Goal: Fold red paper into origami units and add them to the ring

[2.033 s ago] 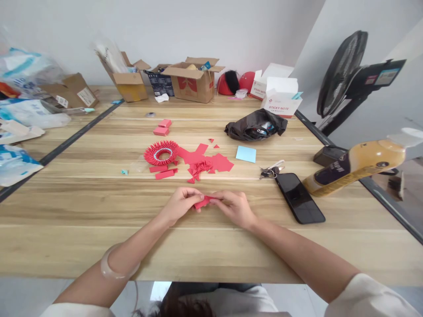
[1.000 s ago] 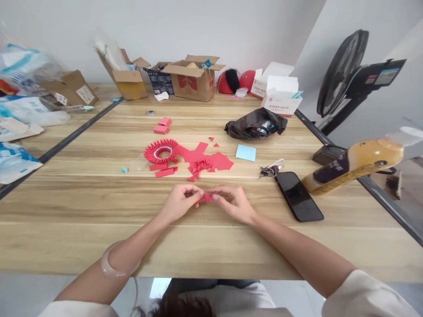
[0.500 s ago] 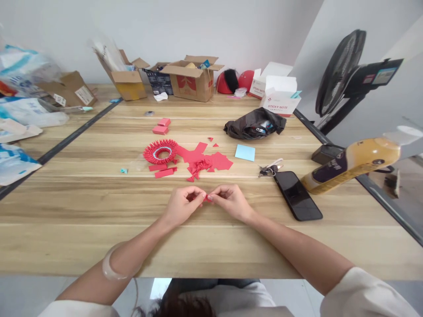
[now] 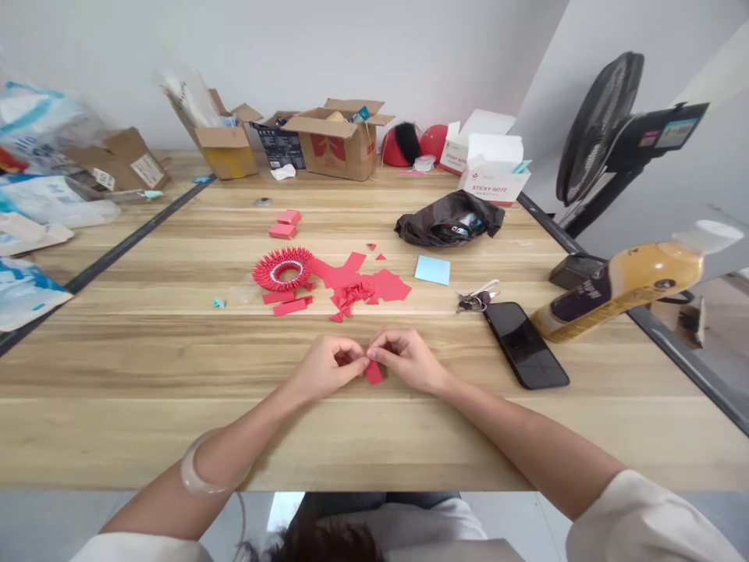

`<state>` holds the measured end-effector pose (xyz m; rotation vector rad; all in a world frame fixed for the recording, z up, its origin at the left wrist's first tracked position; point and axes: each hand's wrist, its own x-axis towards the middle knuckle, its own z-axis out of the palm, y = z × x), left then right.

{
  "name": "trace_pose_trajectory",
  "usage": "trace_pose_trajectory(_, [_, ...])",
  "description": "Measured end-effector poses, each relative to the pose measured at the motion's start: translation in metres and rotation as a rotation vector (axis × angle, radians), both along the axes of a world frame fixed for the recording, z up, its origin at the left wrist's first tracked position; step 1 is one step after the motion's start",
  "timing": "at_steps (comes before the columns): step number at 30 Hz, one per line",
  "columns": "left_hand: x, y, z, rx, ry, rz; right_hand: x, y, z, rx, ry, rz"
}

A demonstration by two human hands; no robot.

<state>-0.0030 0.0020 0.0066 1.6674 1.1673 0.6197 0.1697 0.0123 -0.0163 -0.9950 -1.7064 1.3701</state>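
Observation:
My left hand (image 4: 328,365) and my right hand (image 4: 409,360) meet above the near middle of the table. Both pinch the upper end of a small red paper piece (image 4: 374,372), whose lower part hangs below the fingertips. Beyond them lies a pile of red folded bits (image 4: 354,295) beside flat red sheets (image 4: 393,286). A ring of red folded pieces with a light blue inner edge (image 4: 270,271) rests left of the pile, and red strips (image 4: 291,307) lie just in front of it.
A black phone (image 4: 530,347), keys (image 4: 471,302) and a yellow bottle (image 4: 632,285) are at the right. A blue note pad (image 4: 432,270) and a black bag (image 4: 448,219) lie farther back. Open cartons (image 4: 333,148) line the wall; plastic bags (image 4: 52,199) sit at the left.
The red paper between my fingertips now shows as a larger flat piece pointing down toward me. Both hands have shifted only slightly.

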Motion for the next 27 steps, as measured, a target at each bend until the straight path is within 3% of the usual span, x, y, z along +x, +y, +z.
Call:
trace_pose_trajectory(5, [-0.002,0.001,-0.002,0.037,0.010,0.060,0.000,0.000,0.000,-0.044,0.034,-0.038])
trace_pose_trajectory(11, [-0.002,0.002,0.000,-0.062,-0.036,0.010,0.000,0.000,-0.003,-0.022,0.044,-0.011])
trace_pose_trajectory(15, [-0.004,0.007,0.001,-0.106,-0.174,0.150,0.001,0.000,-0.008,0.147,0.069,-0.097])
trace_pose_trajectory(21, [-0.007,0.012,-0.001,-0.207,-0.257,0.279,0.005,-0.002,-0.004,0.380,-0.040,-0.027])
trace_pose_trajectory(27, [-0.005,0.010,0.001,-0.192,-0.264,0.244,0.003,-0.001,-0.003,0.244,0.038,-0.023])
